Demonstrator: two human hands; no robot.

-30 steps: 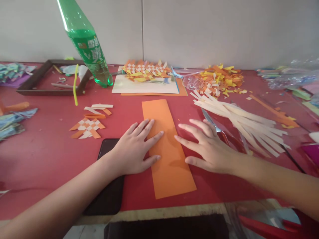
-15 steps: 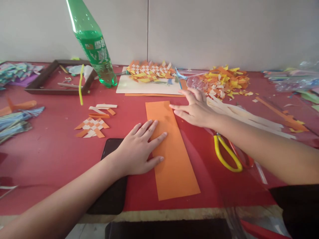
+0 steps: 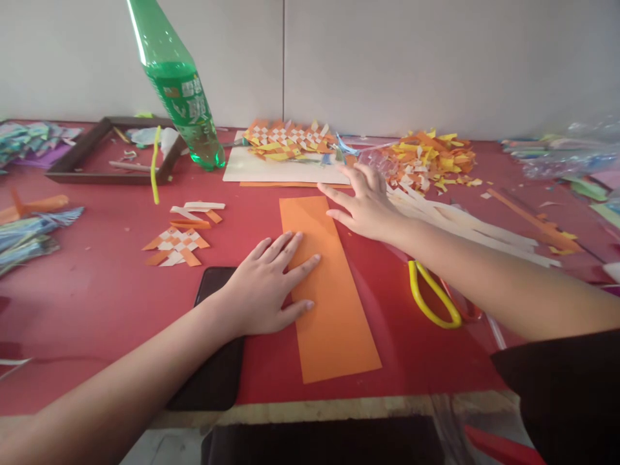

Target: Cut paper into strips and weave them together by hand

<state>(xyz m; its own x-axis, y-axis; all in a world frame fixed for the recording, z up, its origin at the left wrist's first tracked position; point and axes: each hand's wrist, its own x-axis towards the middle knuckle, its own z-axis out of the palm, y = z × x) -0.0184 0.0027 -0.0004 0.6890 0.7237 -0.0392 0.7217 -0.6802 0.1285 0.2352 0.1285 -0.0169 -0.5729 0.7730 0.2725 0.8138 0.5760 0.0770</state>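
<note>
A long orange paper strip lies lengthwise on the red table. My left hand rests flat on the strip's left side, fingers stretched out, holding nothing. My right hand hovers spread open at the strip's far right corner, close to a bundle of cream paper strips. Yellow-handled scissors lie under my right forearm. A black phone lies beneath my left wrist.
A green bottle stands at the back left beside a wooden frame. Woven orange-and-white pieces sit on a white sheet. A heap of orange and yellow scraps lies at the back right. A small woven piece lies left.
My right hand has moved away from the near side of the strip to its far right corner, uncovering the scissors. My left hand has stayed flat on the strip.
</note>
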